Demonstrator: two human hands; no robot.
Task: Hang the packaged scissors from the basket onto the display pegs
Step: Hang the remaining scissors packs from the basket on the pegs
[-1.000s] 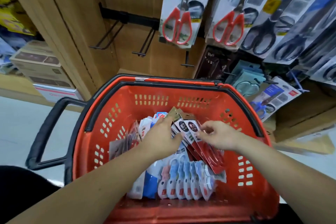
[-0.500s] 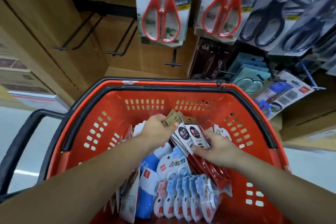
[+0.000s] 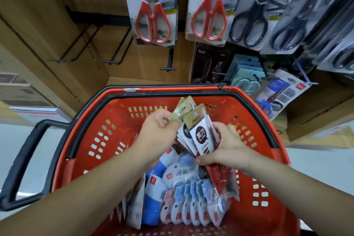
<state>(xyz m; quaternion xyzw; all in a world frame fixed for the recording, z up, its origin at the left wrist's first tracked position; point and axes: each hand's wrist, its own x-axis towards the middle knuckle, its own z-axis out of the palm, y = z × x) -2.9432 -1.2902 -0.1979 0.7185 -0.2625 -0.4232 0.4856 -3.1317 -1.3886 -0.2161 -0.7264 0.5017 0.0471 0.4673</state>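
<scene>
A stack of packaged scissors (image 3: 201,138) with gold header cards and red lower parts is lifted above the red basket (image 3: 80,151). My left hand (image 3: 159,130) pinches the gold tops of the back packs. My right hand (image 3: 226,145) grips the stack from the right side and below. Empty black display pegs (image 3: 113,48) stick out of the wooden wall at upper left, and one short peg (image 3: 168,63) sits below the hung red scissors.
Several white, blue and pink small packs (image 3: 191,203) lie in the basket bottom. Red-handled scissors packs (image 3: 153,11) and black-handled ones (image 3: 254,15) hang above. More packs hang at lower right (image 3: 275,96). The basket's black handle (image 3: 21,161) juts left.
Both hands have lifted the scissors stack higher out of the basket and fanned its gold tops apart. The view has moved closer to the wall.
</scene>
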